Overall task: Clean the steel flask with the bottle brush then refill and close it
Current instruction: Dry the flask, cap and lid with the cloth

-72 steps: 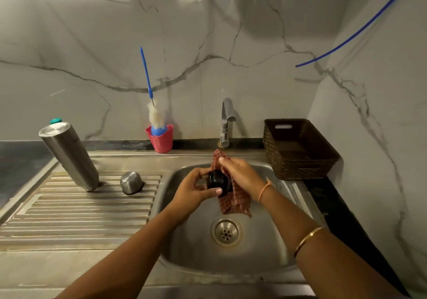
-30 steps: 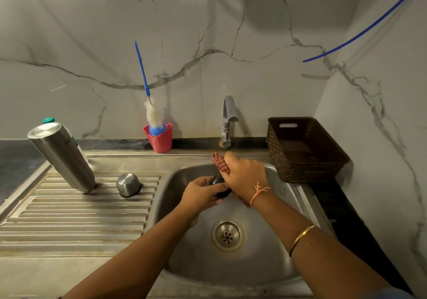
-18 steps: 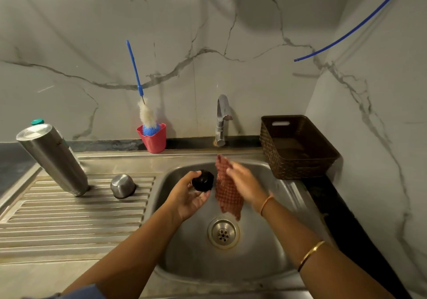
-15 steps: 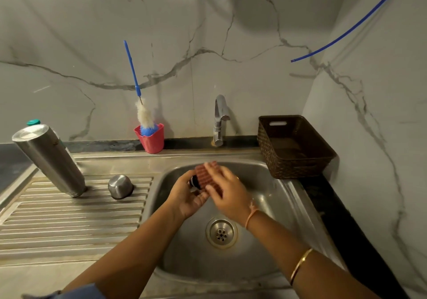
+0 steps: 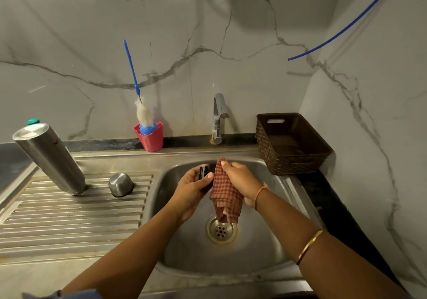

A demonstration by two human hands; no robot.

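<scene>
Now I see the left hand [image 5: 191, 190] gripping a round black stopper [image 5: 204, 172] above the steel sink [image 5: 184, 252], the right hand [image 5: 240, 181] clutching a red checked cloth [image 5: 225, 197] at its three o'clock.

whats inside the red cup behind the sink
The bottle brush stands in the red cup, handle up; its blue bristles show at the rim. The cup's bottom is hidden.

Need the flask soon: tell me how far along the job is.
Seemingly done: steel flask stands inverted on the drainboard, bottle brush in its cup. In hand: left hand holds the black stopper, right hand holds a cloth to it. Left: refilling, closing.
</scene>
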